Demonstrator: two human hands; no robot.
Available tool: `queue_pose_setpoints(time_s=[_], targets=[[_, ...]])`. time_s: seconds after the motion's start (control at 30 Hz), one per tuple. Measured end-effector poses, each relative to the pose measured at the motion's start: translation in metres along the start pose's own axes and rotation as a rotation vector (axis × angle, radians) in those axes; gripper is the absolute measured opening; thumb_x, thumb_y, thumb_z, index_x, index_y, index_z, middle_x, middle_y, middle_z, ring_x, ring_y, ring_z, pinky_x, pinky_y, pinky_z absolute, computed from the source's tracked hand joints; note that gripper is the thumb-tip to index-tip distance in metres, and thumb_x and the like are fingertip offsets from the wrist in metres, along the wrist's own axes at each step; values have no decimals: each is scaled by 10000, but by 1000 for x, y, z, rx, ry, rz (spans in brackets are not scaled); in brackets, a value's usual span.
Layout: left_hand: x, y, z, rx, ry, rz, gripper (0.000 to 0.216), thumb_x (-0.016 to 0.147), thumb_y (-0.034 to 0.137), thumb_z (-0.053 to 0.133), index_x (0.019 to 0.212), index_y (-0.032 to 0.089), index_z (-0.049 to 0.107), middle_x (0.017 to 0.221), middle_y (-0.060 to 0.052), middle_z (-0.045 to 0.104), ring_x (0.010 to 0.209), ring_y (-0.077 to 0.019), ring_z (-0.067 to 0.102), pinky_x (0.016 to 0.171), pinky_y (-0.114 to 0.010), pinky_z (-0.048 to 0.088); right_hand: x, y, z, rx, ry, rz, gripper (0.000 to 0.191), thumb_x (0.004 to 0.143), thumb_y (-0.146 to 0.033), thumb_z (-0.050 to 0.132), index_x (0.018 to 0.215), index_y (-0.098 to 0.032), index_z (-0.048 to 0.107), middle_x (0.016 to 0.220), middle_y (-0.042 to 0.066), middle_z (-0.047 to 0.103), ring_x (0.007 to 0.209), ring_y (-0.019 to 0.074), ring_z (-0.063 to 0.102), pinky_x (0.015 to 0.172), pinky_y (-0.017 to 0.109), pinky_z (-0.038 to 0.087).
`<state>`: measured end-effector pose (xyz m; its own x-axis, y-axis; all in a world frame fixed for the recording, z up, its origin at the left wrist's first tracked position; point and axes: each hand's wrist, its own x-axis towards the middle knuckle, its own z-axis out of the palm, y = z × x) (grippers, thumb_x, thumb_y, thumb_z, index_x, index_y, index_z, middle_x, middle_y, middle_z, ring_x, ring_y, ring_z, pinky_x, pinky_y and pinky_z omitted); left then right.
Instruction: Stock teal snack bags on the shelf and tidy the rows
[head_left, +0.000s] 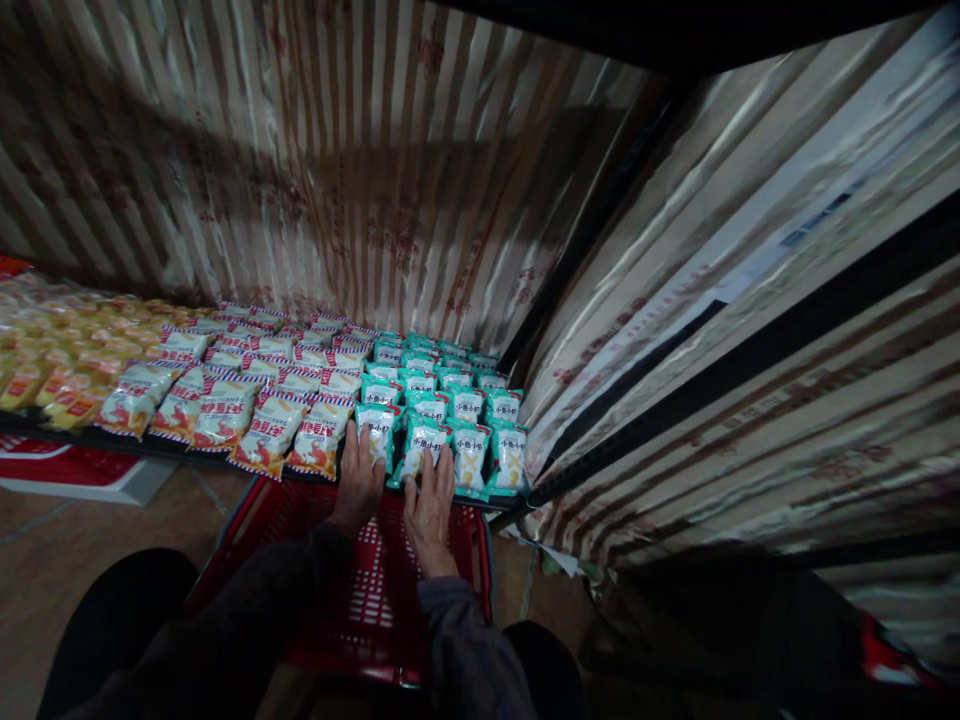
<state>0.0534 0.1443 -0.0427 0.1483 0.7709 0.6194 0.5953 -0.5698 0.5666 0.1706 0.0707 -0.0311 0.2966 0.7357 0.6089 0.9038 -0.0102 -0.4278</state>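
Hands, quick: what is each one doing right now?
Left hand: open, fingers resting on a teal snack packet, gripping nothing.
Right hand: open, fingers spread, touching another teal packet.

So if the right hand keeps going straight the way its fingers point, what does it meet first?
The right hand already has its fingertips at the front row of teal snack packets. Going on, it would push into that packet, then the rows behind it. Whether it is touching yet is hard to tell.
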Motion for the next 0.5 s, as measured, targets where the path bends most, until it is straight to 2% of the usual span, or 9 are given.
queue_pose_setpoints(time_s=[0.13,0.5], targets=[[-1,-1,2,13,3,0,632,942,295,364,1498,113,125,1559,-236,92,1426,-346,172,1090,-534,300,3,5,8,30,0,-26,555,948,-277,363,1473,-194,204,1572,168,86,1450,302,134,1071,575,343],[1,4,2,49,31,38,629,916,263,407,1483,114,180,1565,-224,50,1431,-365,133,1090,-558,289,16,19,10,49,-8,-77,575,958,-223,295,1495,-224,88,1578,150,57,1459,280,103,1087,564,335]])
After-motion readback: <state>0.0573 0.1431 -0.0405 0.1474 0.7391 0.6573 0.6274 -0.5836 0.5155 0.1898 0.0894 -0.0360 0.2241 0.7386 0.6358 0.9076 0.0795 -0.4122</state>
